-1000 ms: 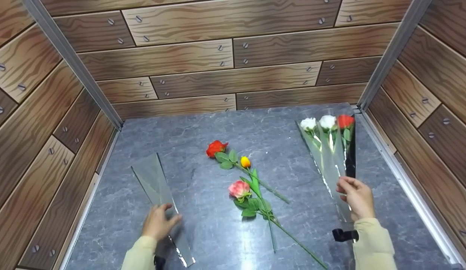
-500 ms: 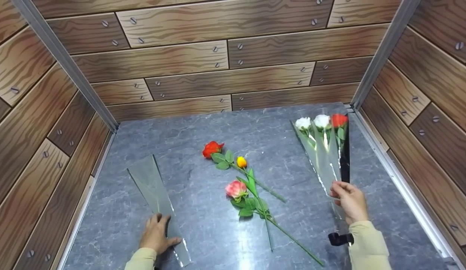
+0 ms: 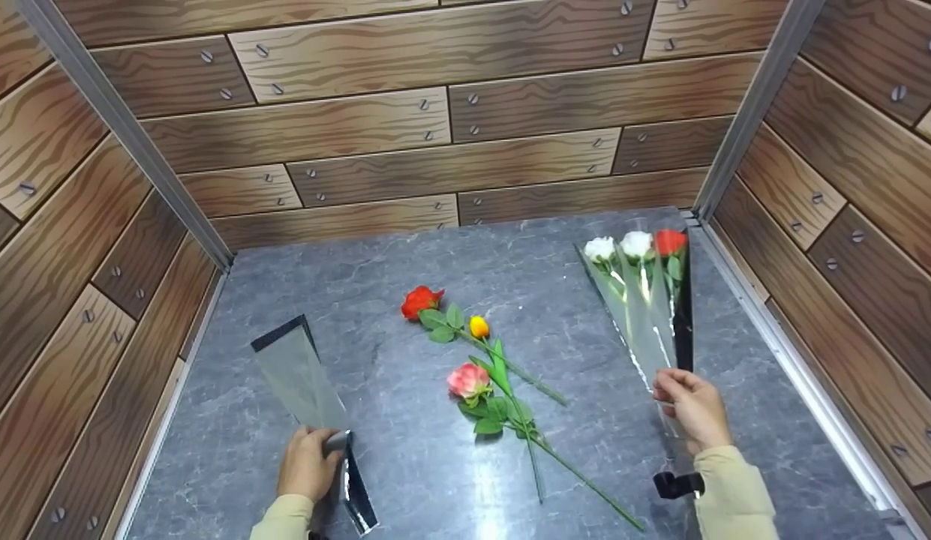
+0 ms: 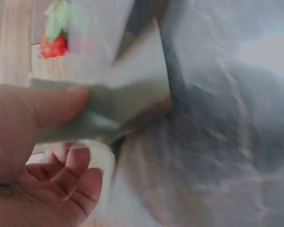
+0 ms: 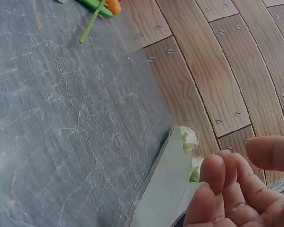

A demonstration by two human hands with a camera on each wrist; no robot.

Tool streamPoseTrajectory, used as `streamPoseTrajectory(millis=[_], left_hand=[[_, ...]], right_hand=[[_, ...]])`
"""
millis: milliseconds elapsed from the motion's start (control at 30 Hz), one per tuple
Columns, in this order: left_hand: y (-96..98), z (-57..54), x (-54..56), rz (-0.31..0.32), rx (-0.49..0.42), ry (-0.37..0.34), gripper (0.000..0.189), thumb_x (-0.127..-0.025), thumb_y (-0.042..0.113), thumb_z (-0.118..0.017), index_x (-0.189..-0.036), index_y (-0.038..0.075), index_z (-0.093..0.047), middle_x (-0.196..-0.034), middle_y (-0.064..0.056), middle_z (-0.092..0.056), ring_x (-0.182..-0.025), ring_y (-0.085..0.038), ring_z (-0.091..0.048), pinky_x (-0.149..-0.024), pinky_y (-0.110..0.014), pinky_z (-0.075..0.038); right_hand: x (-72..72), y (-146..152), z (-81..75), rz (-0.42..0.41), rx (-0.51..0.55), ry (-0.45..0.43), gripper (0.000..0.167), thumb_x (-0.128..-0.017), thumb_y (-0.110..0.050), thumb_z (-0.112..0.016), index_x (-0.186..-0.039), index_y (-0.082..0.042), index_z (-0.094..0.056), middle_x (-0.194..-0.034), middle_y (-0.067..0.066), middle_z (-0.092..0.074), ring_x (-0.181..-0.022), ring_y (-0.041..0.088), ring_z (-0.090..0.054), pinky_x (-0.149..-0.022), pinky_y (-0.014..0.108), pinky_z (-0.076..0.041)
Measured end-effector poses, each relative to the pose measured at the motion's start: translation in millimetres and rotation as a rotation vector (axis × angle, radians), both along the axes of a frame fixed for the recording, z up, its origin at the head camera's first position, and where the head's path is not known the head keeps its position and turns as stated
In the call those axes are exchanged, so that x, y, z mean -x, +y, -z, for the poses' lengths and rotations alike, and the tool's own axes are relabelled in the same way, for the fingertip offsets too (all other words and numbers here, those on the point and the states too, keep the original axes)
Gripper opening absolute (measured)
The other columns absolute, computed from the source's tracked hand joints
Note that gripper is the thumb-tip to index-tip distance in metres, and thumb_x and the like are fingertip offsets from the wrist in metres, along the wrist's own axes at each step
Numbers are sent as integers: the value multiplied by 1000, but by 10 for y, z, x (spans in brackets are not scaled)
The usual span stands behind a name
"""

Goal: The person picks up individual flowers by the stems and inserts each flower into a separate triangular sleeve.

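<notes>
Thumb and fingers of my left hand (image 3: pixel 306 466) pinch the empty clear sleeve (image 3: pixel 304 386), left on the desk (image 3: pixel 225 397); flatter half a second ago, it now bends up, so I judge it held. My right hand (image 3: pixel 698 414) curls at three sleeved roses (image 3: pixel 636 246); whether gripping, I cannot tell. Between lie a loose red rose (image 3: pixel 420 302), tulip (image 3: pixel 479 326) and pink rose (image 3: pixel 467 380).

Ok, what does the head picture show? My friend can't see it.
A person's left hand grips a wrapper; the right hand is at wrapped flowers, two white and one red. Between the hands, a red flower, a yellow flower and a pink flower lie on a grey table.
</notes>
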State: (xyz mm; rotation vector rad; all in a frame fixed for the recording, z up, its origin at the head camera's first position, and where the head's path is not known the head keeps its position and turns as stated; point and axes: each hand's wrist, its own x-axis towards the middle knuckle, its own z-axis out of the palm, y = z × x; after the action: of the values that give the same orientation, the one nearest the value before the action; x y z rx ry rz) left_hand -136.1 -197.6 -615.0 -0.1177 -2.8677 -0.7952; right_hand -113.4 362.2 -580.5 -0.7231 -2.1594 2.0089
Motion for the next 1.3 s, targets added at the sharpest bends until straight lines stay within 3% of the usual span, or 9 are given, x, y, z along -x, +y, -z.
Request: streamPoseTrajectory(millis=[200,300,500,600,733,933,1100,1167,1300], left_hand=[[242,-258,29,41,-46,122,25,-76,3,-78,-99,8,-70,-95,-9,-67,-89,-33,-64,-80,-49,-49],[433,-369,26,71,-90,195,31,-74,5,-81,-102,11,-69,-92,-7,-70,-85,-30,-67,-76,-47,-51],[925,-551,-26,141,-133,285,28,-73,12,-83,-97,14,-67,-82,-7,-71,-71,-24,-68,-64,-41,-53],[1184,-602,-76,215,-168,253,23,-77,16,-80,-96,12,-66,-82,-5,-71,-71,-20,-67,-64,-35,-54],[1485,-606,-167,291,-221,167,18,-84,24,-74,-95,11,-67,-82,-2,-70,-70,-13,-65,-63,-26,-53],[1755,-524,-244,314,-219,201,20,-87,33,-70,-90,13,-68,-77,4,-65,-65,-7,-58,-59,-27,-49],[1838,-450,-246,333,-189,234,18,-87,30,-71,-93,13,-68,-80,3,-65,-70,-11,-60,-61,-32,-49],[1853,-419,-245,342,-184,233,20,-88,30,-70,-96,12,-69,-85,1,-66,-75,-14,-62,-65,-35,-50],[1877,-363,-249,360,-178,220,28,-94,33,-61,-104,9,-70,-96,-2,-67,-86,-19,-65,-74,-38,-52]], right_hand=[[8,-145,-3,-64,-9,15,36,-96,-21,-60,-121,4,-56,-86,-5,-65,-81,10,-63,-74,30,-51],[60,-322,-25,-146,-45,31,38,-95,-18,-61,-123,8,-55,-90,1,-66,-81,12,-63,-75,35,-51],[181,-864,-70,-441,-84,66,34,-94,-21,-62,-114,8,-62,-97,16,-65,-87,27,-61,-78,44,-50],[204,-1200,-87,-625,-115,79,33,-96,-28,-59,-110,2,-66,-100,15,-66,-94,34,-60,-81,46,-50],[204,-1590,-99,-799,-72,83,38,-98,-36,-53,-111,-4,-68,-111,13,-66,-105,34,-59,-88,50,-47],[162,-1820,-102,-848,-9,54,44,-102,-41,-43,-105,-6,-71,-109,4,-66,-102,21,-58,-93,42,-41],[160,-1825,-46,-930,116,148,28,-99,-23,-55,-98,0,-69,-97,3,-67,-92,15,-59,-89,34,-45],[169,-1814,-22,-947,166,165,22,-96,-20,-60,-98,1,-69,-92,2,-66,-86,13,-60,-81,30,-49],[187,-1781,2,-970,239,195,19,-93,-13,-64,-103,3,-66,-93,1,-65,-84,11,-59,-75,24,-49]])
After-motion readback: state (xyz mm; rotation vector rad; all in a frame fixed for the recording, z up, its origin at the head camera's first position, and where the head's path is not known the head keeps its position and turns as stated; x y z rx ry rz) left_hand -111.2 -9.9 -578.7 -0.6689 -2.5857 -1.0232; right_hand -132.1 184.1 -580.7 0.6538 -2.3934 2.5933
